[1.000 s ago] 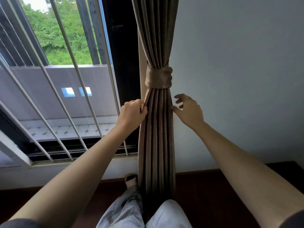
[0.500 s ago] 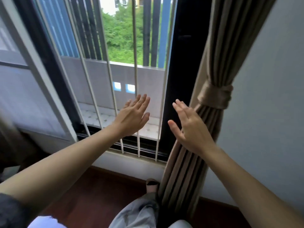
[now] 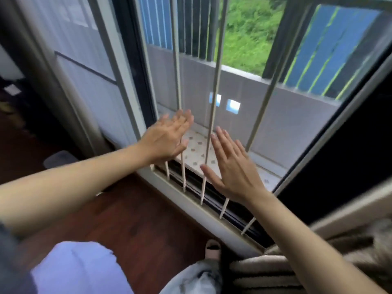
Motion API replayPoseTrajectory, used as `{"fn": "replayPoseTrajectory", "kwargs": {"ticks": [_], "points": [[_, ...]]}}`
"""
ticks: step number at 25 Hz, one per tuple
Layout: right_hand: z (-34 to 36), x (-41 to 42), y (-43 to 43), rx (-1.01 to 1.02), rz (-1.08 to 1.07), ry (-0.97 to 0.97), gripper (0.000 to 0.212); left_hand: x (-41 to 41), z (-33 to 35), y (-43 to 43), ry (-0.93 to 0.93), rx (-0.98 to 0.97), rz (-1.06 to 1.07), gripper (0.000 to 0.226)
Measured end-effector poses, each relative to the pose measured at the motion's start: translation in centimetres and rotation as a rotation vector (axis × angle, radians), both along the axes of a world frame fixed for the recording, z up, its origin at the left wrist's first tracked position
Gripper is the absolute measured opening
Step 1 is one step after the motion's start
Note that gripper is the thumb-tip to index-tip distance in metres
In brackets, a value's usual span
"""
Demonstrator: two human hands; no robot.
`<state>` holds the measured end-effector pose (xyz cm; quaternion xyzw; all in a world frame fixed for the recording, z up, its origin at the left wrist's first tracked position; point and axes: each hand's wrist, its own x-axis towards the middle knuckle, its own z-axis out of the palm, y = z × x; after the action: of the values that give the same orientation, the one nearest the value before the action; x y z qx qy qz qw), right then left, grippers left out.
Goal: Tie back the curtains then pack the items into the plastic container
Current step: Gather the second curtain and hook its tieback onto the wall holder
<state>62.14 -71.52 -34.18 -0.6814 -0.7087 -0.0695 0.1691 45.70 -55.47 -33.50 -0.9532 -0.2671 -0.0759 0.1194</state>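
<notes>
Curtain (image 3: 265, 272), where is it?

Down in the bottom right corner. It is brown and folded, and the right arm (image 3: 307, 240) goes across it. It looks blurry.

What about the hands?

The left hand (image 3: 167, 139) and the right hand (image 3: 231, 164) are both up flat with straight fingers. They hold nothing and are away from the curtain.

What is past them?

White window bars (image 3: 218, 71). Then a grey balcony wall (image 3: 286, 124) and green plants (image 3: 248, 39).

Anything else?

A dark red wood floor (image 3: 127, 209), a slipper (image 3: 212, 247) by the window, and a pale round thing (image 3: 58, 159) on the left, too blurry to tell.
</notes>
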Motion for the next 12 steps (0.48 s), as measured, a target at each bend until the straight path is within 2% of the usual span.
{"fn": "replayPoseTrajectory", "kwargs": {"ticks": [5, 9, 12], "points": [[7.8, -4.1, 9.1, 0.104, 0.190, -0.020, 0.075, -7.5, 8.6, 4.1, -0.065, 0.045, 0.255, 0.070], [9.7, -9.8, 16.7, 0.152, 0.345, 0.006, 0.077, -15.3, 10.8, 8.2, -0.077, 0.101, 0.430, 0.073], [9.5, -15.7, 23.2, 0.158, 0.472, -0.003, 0.077, -21.8, 11.3, 11.6, -0.015, 0.182, 0.539, 0.068]]}}
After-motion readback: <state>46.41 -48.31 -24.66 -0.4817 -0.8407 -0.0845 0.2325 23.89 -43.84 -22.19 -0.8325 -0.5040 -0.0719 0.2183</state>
